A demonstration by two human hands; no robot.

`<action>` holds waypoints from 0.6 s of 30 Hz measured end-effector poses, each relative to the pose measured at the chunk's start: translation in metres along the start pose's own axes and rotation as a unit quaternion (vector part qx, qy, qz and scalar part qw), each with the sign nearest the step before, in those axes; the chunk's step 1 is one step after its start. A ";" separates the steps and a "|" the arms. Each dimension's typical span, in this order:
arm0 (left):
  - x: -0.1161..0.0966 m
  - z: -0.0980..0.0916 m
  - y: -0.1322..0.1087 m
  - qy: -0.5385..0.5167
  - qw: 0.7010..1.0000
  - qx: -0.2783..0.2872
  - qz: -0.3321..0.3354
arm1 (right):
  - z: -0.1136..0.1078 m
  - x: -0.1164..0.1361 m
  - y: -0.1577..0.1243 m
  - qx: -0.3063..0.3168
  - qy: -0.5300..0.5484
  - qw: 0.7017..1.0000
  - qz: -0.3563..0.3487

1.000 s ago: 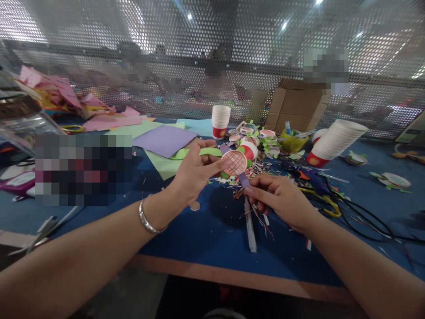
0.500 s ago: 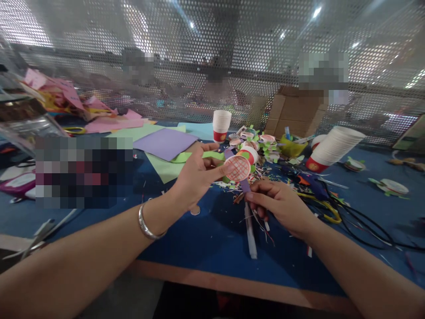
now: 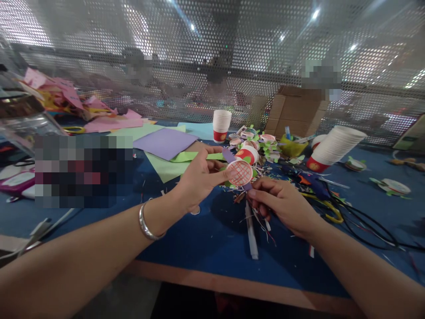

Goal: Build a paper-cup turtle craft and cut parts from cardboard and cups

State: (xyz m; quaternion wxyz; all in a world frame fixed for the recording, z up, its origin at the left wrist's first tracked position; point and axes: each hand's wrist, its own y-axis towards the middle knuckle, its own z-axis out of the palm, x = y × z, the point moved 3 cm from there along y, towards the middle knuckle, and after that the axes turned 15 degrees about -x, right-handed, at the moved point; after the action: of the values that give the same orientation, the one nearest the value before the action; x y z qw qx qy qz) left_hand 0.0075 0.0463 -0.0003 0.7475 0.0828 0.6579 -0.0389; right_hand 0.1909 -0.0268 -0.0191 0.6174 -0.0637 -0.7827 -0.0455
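Note:
Between finger and thumb my left hand (image 3: 202, 177) grips a paper cup bottom (image 3: 241, 173), a small white disc crossed with red lines. A purple paper strip (image 3: 228, 155) shows above the disc, and its lower end sticks out below. My right hand (image 3: 277, 201) pinches that lower end. Just beneath my right hand lies a whitish pen-like stick (image 3: 251, 232) on the blue table. Behind the disc a red and white paper cup (image 3: 248, 155) lies tipped over among paper scraps and several turtle-like paper crafts (image 3: 267, 139).
A stack of paper cups (image 3: 335, 148) leans at the right, near a blue glue gun (image 3: 314, 184) and black cables (image 3: 361, 226). Upright cups (image 3: 221, 126) stand at the back. Purple paper (image 3: 166, 142) lies left, a cardboard box (image 3: 295, 113) behind.
The disc and purple strip have shifted slightly right and down with my left hand. More of the strip shows above the disc. My right hand has hardly moved.

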 end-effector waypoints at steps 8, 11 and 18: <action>0.007 0.002 -0.001 -0.018 0.999 -0.001 -0.027 | 0.003 0.002 -0.002 0.011 -0.007 1.000 -0.009; 0.010 0.004 -0.002 -0.038 0.999 -0.003 -0.032 | 0.003 0.000 -0.002 0.014 -0.015 1.000 -0.011; 0.003 0.002 -0.004 -0.042 0.999 -0.018 -0.025 | 0.005 0.000 -0.001 0.011 -0.009 1.000 -0.017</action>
State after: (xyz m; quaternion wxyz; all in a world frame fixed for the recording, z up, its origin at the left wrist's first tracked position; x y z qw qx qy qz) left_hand 0.0090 0.0424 -0.0032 0.7748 0.0512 0.6282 -0.0491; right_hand 0.1860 -0.0276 -0.0199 0.6098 -0.0444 -0.7899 -0.0468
